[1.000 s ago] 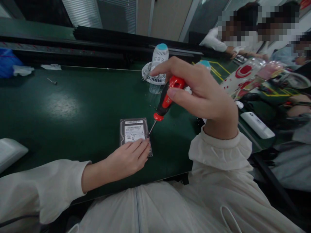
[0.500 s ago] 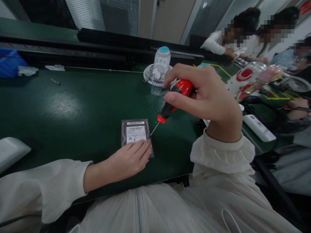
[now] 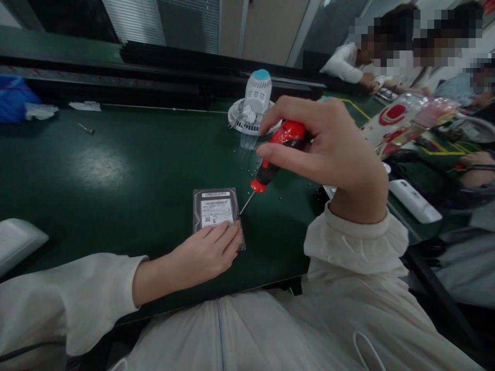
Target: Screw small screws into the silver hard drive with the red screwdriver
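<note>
A hard drive point(image 3: 216, 210) with a white label lies flat on the green table, its lower part covered by my left hand point(image 3: 211, 250). The fingers of that hand lie close together across the drive, tips at its right edge, holding it down; the thumb is hidden. My right hand point(image 3: 320, 141) is closed around the red and black handle of a screwdriver point(image 3: 267, 172). The screwdriver slants down to the left, and its tip meets the drive's right edge, just above my left fingertips. Whether a screw sits under the tip is too small to tell.
Several small screws point(image 3: 251, 174) are scattered beyond the drive. Behind them stands a white fan point(image 3: 258, 95) with a blue top. A white object point(image 3: 19, 242) lies at the left and a white device point(image 3: 415, 201) at the right. Several people sit at the far right.
The view has shifted slightly. My right hand and the screwdriver handle have tilted a little left and up; the tip stays at the drive's edge. My left hand has not moved.
</note>
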Tool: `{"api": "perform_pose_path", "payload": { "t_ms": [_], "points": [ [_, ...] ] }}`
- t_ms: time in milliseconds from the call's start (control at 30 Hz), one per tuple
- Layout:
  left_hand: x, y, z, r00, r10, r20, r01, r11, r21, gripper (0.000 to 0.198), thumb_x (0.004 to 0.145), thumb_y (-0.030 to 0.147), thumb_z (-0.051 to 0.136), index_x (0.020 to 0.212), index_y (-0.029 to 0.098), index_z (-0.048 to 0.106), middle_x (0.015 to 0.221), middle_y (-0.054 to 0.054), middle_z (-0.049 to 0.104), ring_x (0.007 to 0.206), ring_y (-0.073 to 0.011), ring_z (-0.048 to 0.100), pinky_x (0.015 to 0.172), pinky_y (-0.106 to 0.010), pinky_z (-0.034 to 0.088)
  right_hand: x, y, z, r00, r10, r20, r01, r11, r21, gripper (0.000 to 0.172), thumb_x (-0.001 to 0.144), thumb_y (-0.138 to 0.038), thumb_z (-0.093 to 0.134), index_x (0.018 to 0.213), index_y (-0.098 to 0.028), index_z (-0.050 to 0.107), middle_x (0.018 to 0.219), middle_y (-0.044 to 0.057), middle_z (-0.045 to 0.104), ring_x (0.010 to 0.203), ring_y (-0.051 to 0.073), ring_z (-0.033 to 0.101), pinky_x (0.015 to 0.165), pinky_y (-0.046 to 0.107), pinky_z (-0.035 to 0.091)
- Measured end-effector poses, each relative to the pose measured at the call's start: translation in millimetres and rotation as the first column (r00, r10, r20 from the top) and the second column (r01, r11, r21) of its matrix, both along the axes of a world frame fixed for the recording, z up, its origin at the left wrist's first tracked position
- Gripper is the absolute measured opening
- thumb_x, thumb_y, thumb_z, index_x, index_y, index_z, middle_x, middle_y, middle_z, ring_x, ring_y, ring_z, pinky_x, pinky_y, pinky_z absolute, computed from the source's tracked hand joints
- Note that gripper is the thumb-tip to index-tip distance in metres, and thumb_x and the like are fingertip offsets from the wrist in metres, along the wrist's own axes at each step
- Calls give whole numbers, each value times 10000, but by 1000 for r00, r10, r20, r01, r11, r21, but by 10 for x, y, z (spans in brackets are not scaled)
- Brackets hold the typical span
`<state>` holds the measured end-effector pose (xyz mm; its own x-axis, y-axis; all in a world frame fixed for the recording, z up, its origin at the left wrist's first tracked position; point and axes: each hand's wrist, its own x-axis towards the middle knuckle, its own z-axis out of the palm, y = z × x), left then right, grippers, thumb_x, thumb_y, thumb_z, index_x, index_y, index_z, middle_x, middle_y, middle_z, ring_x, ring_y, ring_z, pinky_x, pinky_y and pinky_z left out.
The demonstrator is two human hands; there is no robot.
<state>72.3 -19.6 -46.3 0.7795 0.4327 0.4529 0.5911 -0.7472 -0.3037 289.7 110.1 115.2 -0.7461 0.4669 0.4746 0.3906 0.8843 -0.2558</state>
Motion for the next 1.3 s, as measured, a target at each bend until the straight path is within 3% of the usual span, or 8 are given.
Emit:
{"api": "perform_pose_path", "payload": {
  "t_ms": [167, 400, 600, 767, 933, 1067, 1300],
  "points": [
    [-7, 0, -6, 1000, 4, -6, -4, 1000, -9, 344, 1029, 224, 538, 1249, 26, 713, 1283, -174, 750, 1078, -269, 737, 893, -368, 575, 10, -13, 23, 997, 31, 69, -33, 999, 30, 320, 888, -396, 599, 1135, -201, 658, 950, 27, 681, 680, 121, 515, 694, 319, 391],
    [1, -3, 13, 1000, 5, -6, -5, 1000, -14, 350, 1033, 221, 528, 1252, 18, 711, 1287, -181, 747, 1080, -277, 741, 884, -376, 585, 6, -4, 4, 999, -15, 44, 13, 1000, 27, 347, 937, -480, 592, 1112, -191, 677, 843, -7, 642, 628, 81, 462, 683, 289, 375],
    [1, -3, 16, 1000, 7, -7, -7, 1000, -2, 348, 1040, 211, 502, 1240, 25, 718, 1275, -171, 754, 1076, -268, 741, 885, -364, 584, 21, -28, 20, 996, 0, 88, -3, 999, 36, 396, 932, -480, 550, 1194, -200, 650, 1033, 32, 694, 757, 133, 563, 756, 318, 418],
    [10, 2, 20, 1000, 4, -13, -4, 1000, 7, 350, 1040, 208, 503, 1244, 18, 715, 1272, -171, 756, 1077, -268, 741, 889, -365, 585, 12, -23, 22, 996, -49, 81, 46, 998, 44, 405, 960, -499, 554, 1188, -185, 671, 993, 26, 705, 701, 110, 535, 724, 306, 404],
    [4, 5, 9, 1000, 6, -17, -7, 1000, -9, 345, 1031, 233, 531, 1236, 33, 723, 1280, -176, 751, 1083, -268, 739, 880, -362, 583, 30, -9, 26, 994, 13, 108, -14, 1000, 8, 466, 942, -462, 548, 1344, -236, 614, 1233, 39, 710, 831, 141, 612, 776, 320, 425],
    [-11, 2, -3, 1000, 4, -16, -5, 1000, -6, 351, 1024, 238, 554, 1249, 21, 714, 1289, -190, 743, 1090, -278, 737, 895, -375, 583, 24, 11, 2, 997, -24, 79, 23, 1000, 12, 501, 952, -549, 574, 1269, -176, 681, 1171, 64, 737, 820, 132, 615, 778, 312, 415],
    [-5, 5, 6, 1000, -1, -2, 1, 1000, -4, 339, 1024, 226, 547, 1234, 24, 720, 1276, -177, 752, 1081, -273, 742, 894, -367, 585, 21, -33, 43, 995, 8, 95, -7, 1000, -6, 469, 935, -371, 548, 1352, -169, 625, 1229, 54, 704, 801, 122, 591, 797, 310, 437]
  ]
}}
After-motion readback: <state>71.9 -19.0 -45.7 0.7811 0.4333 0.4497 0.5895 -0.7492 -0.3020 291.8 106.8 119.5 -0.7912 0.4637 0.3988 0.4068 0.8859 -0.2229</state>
